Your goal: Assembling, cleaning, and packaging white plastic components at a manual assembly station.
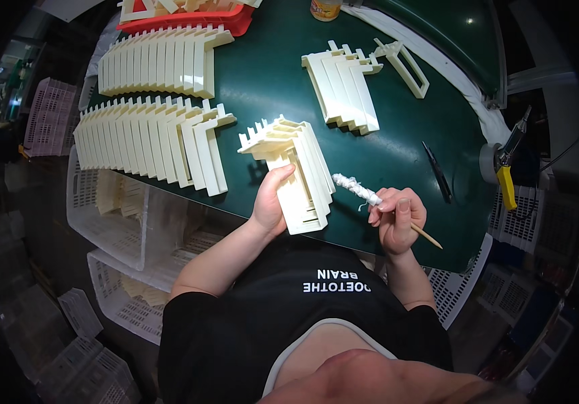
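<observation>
My left hand (272,200) grips a small stack of cream plastic frames (301,176), nested together and tilted over the table's near edge. Its thumb presses on the front frame while the other fingers are hidden behind. In my right hand (400,217) is a thin wooden stick (427,236) with white cloth wound around its far end (356,188). The wrapped tip points at the stack, a short gap away from it. Beyond, another stack of cream frames (344,91) lies on the green table, with a single frame (405,69) beside it.
Two long rows of cream frames, a far one (158,62) and a near one (148,141), line the table's left side. A red tray (235,21) of parts stands behind them. Black tweezers (437,172) lie at right, near yellow-handled cutters (507,187). White crates (107,215) stand below left.
</observation>
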